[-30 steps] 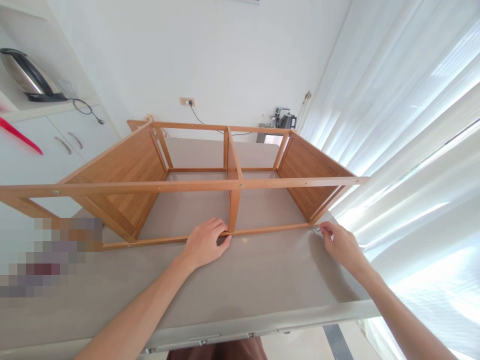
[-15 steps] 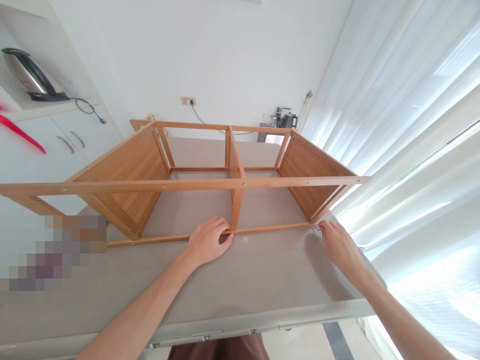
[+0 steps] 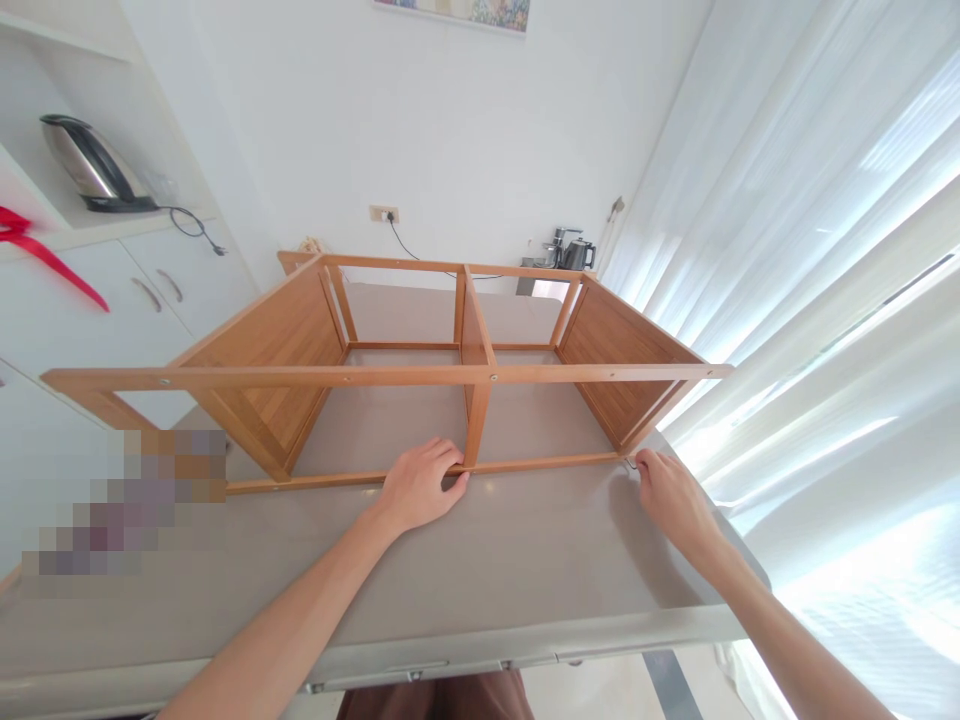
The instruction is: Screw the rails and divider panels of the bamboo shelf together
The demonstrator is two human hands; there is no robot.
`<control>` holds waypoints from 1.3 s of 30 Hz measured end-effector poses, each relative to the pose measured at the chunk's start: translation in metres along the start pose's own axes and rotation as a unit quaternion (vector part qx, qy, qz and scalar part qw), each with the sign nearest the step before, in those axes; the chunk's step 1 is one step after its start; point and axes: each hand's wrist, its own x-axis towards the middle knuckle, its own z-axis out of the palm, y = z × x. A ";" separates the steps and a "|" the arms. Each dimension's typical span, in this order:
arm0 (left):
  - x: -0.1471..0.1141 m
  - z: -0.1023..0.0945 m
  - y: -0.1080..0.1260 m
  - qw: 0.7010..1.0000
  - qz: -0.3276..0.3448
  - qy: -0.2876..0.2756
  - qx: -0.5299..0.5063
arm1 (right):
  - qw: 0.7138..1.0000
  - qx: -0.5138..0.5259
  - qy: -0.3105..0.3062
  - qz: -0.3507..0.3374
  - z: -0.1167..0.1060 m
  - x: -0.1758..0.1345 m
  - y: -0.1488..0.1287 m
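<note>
A wooden shelf frame (image 3: 390, 376) lies on its side across the grey table (image 3: 525, 560), with slatted rails, two panelled ends and a divider in the middle. My left hand (image 3: 421, 486) is closed around its lower near rail, beside the divider's foot. At the rail's right end, my right hand (image 3: 670, 492) pinches a thin, bent hex key (image 3: 631, 464). The key's tip meets the rail near the corner joint. Screw heads show along the upper near rail.
A pixelated patch (image 3: 127, 510) covers something by the frame's left end. White curtains (image 3: 840, 400) hang close on the right. An electric kettle (image 3: 97, 165) stands on the left cabinet; another kettle (image 3: 578, 254) is behind the frame. The table's near edge (image 3: 450, 652) runs before me.
The view has tilted up slightly and shifted left, bringing a picture's lower edge into sight. Both hands keep their places on the frame and the hex key, with little visible movement.
</note>
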 end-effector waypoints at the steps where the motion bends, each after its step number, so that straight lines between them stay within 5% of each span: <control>1: 0.000 0.000 0.000 1.000 0.000 0.000 -0.001 | 1.000 0.011 -0.004 0.007 -0.001 0.000 0.000; 13: -0.004 -0.002 0.002 1.000 -0.002 0.017 -0.001 | 0.998 0.055 0.035 0.025 -0.014 -0.015 -0.007; 16: -0.004 -0.002 0.002 1.000 0.001 0.019 -0.003 | 0.981 0.195 -0.006 0.013 -0.020 -0.025 -0.056; 20: -0.004 -0.002 0.002 1.000 0.005 0.020 -0.005 | 0.933 0.341 -0.087 -0.069 -0.014 -0.025 -0.154; 24: -0.005 -0.003 0.002 1.000 0.009 0.026 -0.007 | 0.920 0.374 -0.060 -0.103 -0.001 -0.007 -0.208; 39: -0.003 0.000 -0.002 1.000 0.014 0.023 -0.014 | 0.925 0.370 -0.035 -0.077 0.009 -0.003 -0.218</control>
